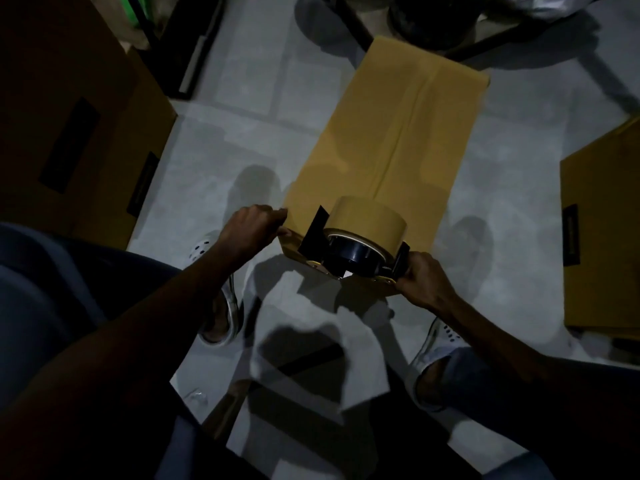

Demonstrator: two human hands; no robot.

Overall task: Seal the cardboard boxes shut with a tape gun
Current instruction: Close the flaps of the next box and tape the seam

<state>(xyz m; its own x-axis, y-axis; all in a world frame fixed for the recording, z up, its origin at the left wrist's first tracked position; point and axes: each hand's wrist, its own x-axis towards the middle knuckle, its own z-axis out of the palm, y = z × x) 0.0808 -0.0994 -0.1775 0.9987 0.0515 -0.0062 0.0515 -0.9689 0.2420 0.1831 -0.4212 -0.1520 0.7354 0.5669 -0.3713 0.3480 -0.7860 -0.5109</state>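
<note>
A long brown cardboard box (391, 133) lies on the grey floor in front of me, its flaps closed with the centre seam running away from me. A tape gun (356, 244) with a brown tape roll sits at the box's near edge, over the seam. My right hand (424, 278) grips the gun's handle at its right side. My left hand (254, 226) holds the near left corner of the box with its fingers curled on the edge.
A large dark cardboard box (79, 126) stands at the left. Another brown box (602, 237) lies at the right edge. Dark metal frame legs (360, 26) and bags are beyond the far end. My feet in white shoes (221, 306) flank the near floor.
</note>
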